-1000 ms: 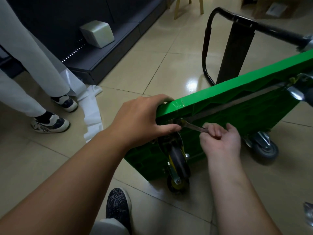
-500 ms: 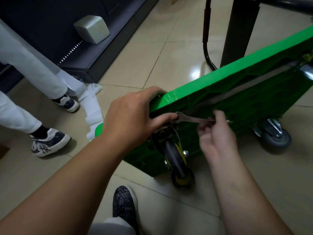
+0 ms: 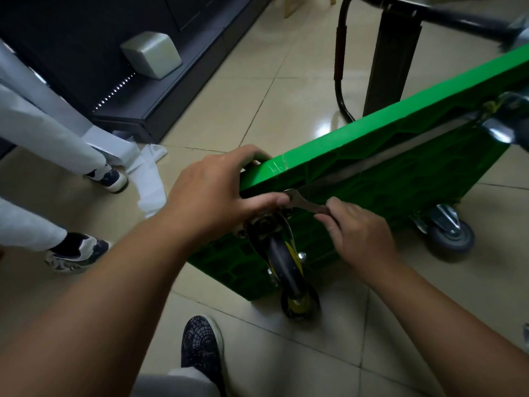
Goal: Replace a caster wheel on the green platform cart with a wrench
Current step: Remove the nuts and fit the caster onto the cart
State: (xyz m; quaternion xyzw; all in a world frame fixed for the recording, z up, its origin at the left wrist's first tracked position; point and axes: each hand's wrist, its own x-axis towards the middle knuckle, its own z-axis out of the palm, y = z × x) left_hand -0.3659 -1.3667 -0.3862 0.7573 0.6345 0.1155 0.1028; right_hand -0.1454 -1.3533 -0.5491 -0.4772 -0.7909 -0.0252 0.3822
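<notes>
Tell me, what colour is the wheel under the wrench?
The caster wheel is black with yellow; head view.

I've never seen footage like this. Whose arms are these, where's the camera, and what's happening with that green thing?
There is no machine: the camera sits on a person's head looking down, so both arms are that person's own. The green cart is tilted up on one side over the tiled floor, underside showing. The left hand grips the cart's rim to steady it. The right hand holds a metal wrench at the mount of the near wheel, black and yellow. A grey wheel sits farther right. The sneakers at left belong to someone standing by.
</notes>
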